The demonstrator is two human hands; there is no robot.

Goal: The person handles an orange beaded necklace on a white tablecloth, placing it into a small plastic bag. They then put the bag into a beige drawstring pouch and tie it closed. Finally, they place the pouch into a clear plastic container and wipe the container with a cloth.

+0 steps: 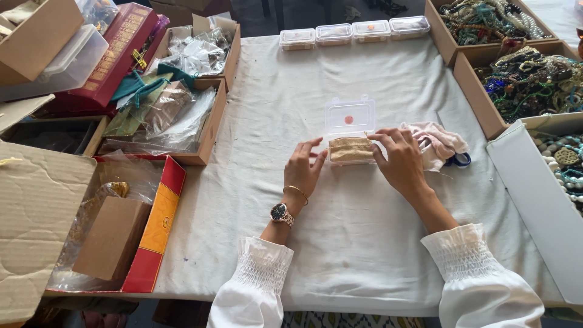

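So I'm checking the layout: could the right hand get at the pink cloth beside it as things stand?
Probably yes. The pink cloth lies on the table right next to the right hand, with nothing between them or on top of it; the hand now rests on the beige pouch in the clear box.

A pouch (350, 150) lies in an open case (350, 116), four closed cases (354, 32) behind it.
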